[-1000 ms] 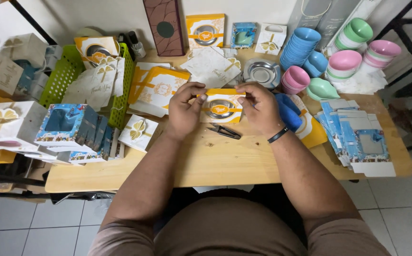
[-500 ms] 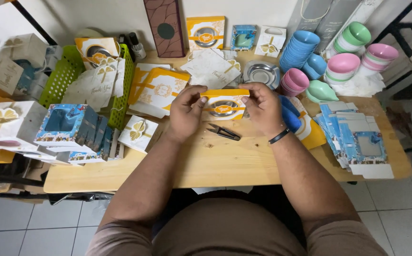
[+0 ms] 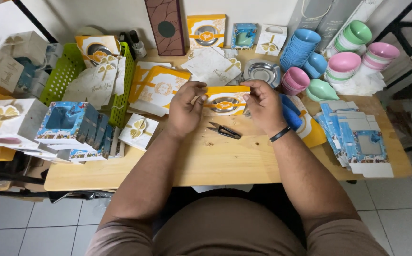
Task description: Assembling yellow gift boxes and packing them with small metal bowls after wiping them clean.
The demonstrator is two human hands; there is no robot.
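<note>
Two hands, left hand (image 3: 184,110) and right hand (image 3: 263,105), fingers closed on ends of yellow windowed box (image 3: 226,101), frame centre; black snips (image 3: 224,131) just below on wooden table (image 3: 215,161).

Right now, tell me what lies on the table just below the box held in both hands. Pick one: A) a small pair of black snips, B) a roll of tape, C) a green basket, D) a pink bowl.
A: the small black snips lie on the wooden table directly under the yellow and white box that the left hand and right hand hold.
</note>
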